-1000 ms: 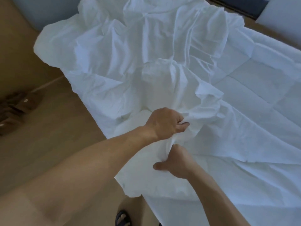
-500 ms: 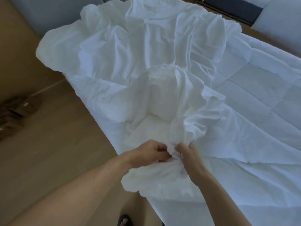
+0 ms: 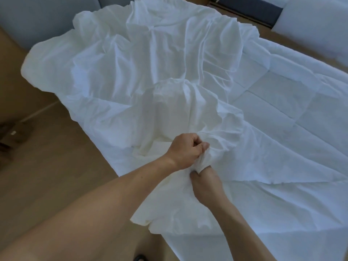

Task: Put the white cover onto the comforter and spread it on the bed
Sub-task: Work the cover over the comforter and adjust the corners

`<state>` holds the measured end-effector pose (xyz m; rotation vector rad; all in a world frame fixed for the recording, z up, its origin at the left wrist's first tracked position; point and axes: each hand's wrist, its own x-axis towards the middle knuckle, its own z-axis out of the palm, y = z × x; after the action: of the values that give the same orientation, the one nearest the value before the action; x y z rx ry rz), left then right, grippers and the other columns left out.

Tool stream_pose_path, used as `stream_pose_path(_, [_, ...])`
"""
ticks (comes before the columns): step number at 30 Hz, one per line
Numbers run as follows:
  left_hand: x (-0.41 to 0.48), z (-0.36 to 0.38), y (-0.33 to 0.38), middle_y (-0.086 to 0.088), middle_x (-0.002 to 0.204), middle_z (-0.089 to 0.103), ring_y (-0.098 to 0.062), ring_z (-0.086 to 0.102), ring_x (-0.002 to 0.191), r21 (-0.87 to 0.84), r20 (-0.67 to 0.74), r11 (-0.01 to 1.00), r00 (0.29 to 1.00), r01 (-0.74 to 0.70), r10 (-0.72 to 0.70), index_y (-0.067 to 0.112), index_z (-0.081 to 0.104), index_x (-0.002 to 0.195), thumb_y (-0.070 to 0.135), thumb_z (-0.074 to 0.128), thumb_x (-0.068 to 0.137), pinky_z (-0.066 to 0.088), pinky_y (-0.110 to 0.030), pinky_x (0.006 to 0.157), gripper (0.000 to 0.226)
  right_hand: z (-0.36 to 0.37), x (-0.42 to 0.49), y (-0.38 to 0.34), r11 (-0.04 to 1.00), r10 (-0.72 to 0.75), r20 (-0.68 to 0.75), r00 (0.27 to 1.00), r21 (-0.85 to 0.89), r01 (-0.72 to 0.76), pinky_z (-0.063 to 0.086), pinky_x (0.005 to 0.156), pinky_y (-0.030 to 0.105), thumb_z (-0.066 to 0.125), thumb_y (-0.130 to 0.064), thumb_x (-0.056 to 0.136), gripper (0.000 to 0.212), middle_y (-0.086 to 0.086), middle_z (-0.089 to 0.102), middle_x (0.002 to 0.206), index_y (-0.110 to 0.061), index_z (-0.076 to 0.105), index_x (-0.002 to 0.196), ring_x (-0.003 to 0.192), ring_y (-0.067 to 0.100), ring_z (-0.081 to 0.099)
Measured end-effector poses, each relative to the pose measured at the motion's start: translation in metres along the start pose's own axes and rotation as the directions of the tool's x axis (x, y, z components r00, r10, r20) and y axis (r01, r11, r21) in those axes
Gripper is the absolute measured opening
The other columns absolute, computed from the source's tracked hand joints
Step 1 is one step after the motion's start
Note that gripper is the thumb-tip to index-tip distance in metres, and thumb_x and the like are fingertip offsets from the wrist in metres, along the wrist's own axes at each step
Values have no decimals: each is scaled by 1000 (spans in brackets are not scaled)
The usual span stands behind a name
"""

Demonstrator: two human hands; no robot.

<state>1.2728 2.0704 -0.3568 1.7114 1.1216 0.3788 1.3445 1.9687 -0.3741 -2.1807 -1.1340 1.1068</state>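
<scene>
The white cover point(image 3: 150, 63) is seen crumpled over the left and near part of the bed point(image 3: 273, 238), with one edge hanging past the bed's side above the wooden floor point(image 3: 47, 176). The quilted comforter point(image 3: 282, 113) is exposed on the right and partly overlaid by the cover. The left hand point(image 3: 185, 149) grip is clenched on a bunched fold of the cover. The right hand point(image 3: 205, 182) sits just below it, grip clamped on the same bunch, fingertips buried in cloth. A pillow point(image 3: 316, 19) is noted top right, cut off by the frame. The dark strip point(image 3: 248, 6) beside it cannot be identified. A blurred brown item point(image 3: 11, 136) lies on the floor at left, type not discernible. Dark footwear point(image 3: 139, 258) is barely seen at the bottom edge. The mattress is hidden under cloth, and the cover's opening cannot be located.
</scene>
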Motion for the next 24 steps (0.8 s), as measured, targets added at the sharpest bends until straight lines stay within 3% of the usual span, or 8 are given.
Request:
stream_pose_path(4, [-3,4,-15,4,84,69,-2,63,74,-261,-22,965,999,25,-31,10,69,96,20,72,90,49,-17,74,12,-17,-4,8,832,120,143,983,526,-178,48,58,27,45,4,90,19,9,62,77,0,63,89,66,16,60])
stream_pose_path(7, [-23,-2,-40,13,118,59,3,57,103,-193,-93,980,994,42,-61,24,54,126,48,75,74,44,-11,84,60,-32,4,9,678,172,150,974,699,-227,54,57,28,51,-10,95,18,2,68,67,-7,67,85,62,14,67])
stream_pose_path(9, [-40,-4,-51,18,120,57,2,57,107,-138,55,978,987,155,-148,28,52,128,61,74,64,47,-13,87,75,-39,15,12,607,138,177,974,763,-225,58,75,40,55,-25,98,23,8,75,83,-7,69,98,79,25,73])
stream_pose_path(10, [-47,-4,-52,17,112,63,0,62,101,-111,156,975,972,194,-176,29,58,121,59,77,69,51,-18,87,63,-41,18,12,588,84,203,976,780,-213,58,83,44,57,-32,98,31,12,76,95,-5,69,107,90,30,73])
stream_pose_path(13, [-43,0,-49,2,88,73,-15,70,84,-20,133,982,974,187,-183,21,71,91,38,71,89,57,-41,83,16,-44,21,12,608,-96,268,959,779,-156,58,88,47,71,-40,87,47,18,73,109,-5,66,118,102,33,71])
stream_pose_path(16, [-25,-11,-35,0,91,76,-16,72,89,-116,80,988,993,99,-90,20,76,94,23,65,95,56,-41,89,11,-49,21,17,745,-236,327,915,665,-45,59,85,37,86,-15,70,50,8,74,108,-19,66,116,102,23,71])
stream_pose_path(19, [1,-27,-14,-6,97,75,-23,69,95,-121,28,991,999,49,-46,17,76,96,21,64,96,53,-37,91,12,-48,25,19,952,-127,399,908,305,-1,55,81,22,93,-16,64,66,-11,67,108,-44,52,107,99,6,65])
stream_pose_path(24, [39,-21,0,1,99,74,-17,68,97,113,28,993,999,-24,21,14,75,102,27,64,95,52,-42,94,18,-46,31,4,930,-161,419,894,367,-4,59,88,39,89,-14,70,51,-3,72,103,-33,60,107,96,15,70])
